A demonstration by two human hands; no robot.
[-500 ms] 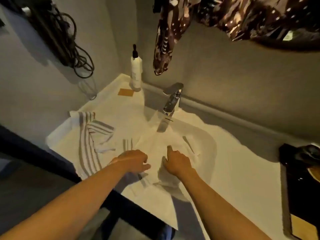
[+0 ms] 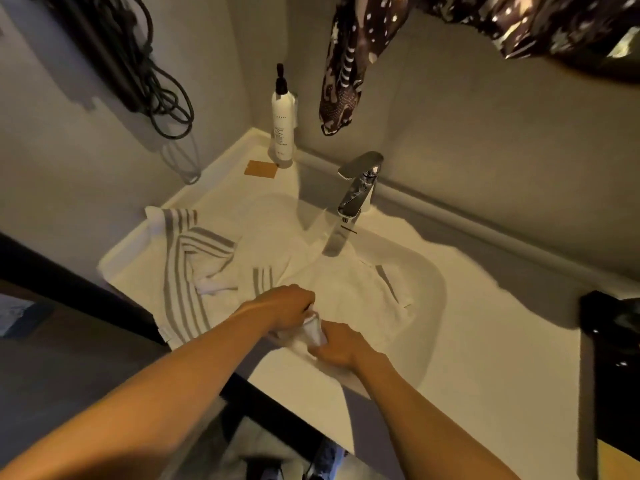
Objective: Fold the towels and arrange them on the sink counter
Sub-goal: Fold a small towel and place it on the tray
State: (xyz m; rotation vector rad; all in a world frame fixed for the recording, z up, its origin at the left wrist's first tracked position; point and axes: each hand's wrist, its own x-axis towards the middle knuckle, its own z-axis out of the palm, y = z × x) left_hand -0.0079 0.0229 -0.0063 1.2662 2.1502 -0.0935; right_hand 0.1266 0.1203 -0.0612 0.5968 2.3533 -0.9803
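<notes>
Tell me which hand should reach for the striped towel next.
Left, probably. The left hand is beside the striped towel on the counter's left. The right hand sits farther right, pinching the white towel over the basin.

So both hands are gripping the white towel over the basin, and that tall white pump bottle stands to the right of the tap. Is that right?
Not quite. In the head view the pump bottle stands to the left of the tap, in the counter's back corner. The rest holds: the left hand and right hand both grip the white towel over the basin.
</notes>
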